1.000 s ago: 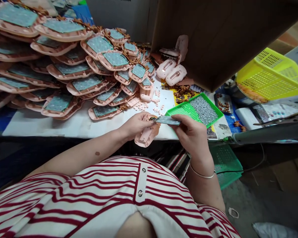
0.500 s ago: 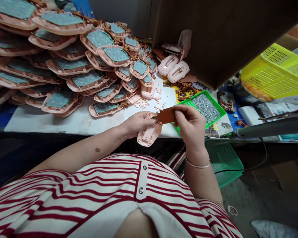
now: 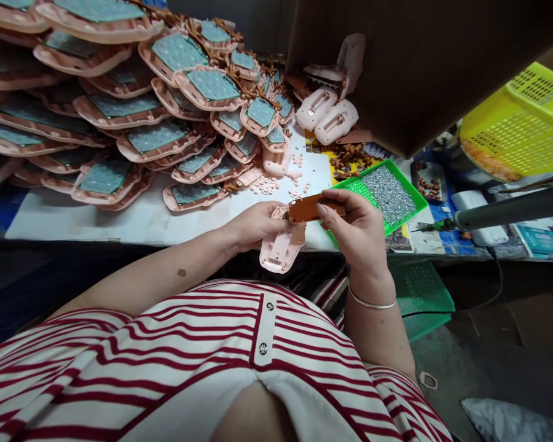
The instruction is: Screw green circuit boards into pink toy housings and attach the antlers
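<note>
Your left hand (image 3: 258, 224) pinches the pink shell (image 3: 276, 248) by its far end, over the tabletop's (image 3: 83, 224) front edge. Your right hand (image 3: 357, 230) pinches the brown board (image 3: 303, 210), its left end at the shell; can't tell if touching. Board not seated yet. Pile of shells (image 3: 129, 156), tabletop's left side: boards in, that step looks done. Screws (image 3: 391, 193) in green tray (image 3: 408, 220); can't tell if this shell has any.
</note>
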A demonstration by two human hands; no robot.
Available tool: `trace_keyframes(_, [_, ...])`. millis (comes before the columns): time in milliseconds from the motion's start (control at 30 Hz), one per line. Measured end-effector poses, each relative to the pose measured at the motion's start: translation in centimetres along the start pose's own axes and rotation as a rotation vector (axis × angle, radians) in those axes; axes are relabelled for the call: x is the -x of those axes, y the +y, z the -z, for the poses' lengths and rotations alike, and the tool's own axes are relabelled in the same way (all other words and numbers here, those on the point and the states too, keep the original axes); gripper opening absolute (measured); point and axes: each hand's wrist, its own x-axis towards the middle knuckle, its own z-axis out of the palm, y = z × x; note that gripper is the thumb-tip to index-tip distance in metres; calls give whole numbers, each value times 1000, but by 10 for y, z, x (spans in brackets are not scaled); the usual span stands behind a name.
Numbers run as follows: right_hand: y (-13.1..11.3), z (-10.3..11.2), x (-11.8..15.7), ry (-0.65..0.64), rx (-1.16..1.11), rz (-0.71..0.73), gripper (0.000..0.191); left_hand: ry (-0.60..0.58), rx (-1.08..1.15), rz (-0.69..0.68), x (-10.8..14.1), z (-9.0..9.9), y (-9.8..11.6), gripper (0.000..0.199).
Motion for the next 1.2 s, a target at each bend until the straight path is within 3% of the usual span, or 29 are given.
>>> trace_keyframes(200, [-1,2,5,-56,-25,8,49,166,-154,-98,-2,2,-3,38])
trace_keyframes(300, [-3,5,8,-124,14,70,52,99,-86,-80,-1,1,-4,37])
trace_keyframes(400, [-7,9,11,-143,188,186,42,64,-47,-55,-1,3,-3,35])
trace_keyframes(533, [-10,14,10,14,529,408,18,58,-55,-16,0,5,-1,36])
trace_keyframes(633, [-9,14,7,111,609,524,15,33,-44,20,2,4,1,34])
trace_keyframes(733, [-6,11,8,112,554,475,16,-6,-5,65,4,3,3,28])
trace_keyframes(867, [-5,6,11,142,501,386,35,-61,20,82,5,3,2,21])
trace_keyframes(1000, [-9,6,12,134,498,322,18,-35,-27,63,3,5,1,21])
trace_keyframes(1200, [-10,10,14,195,446,124,18,-38,-89,46,2,3,-1,21])
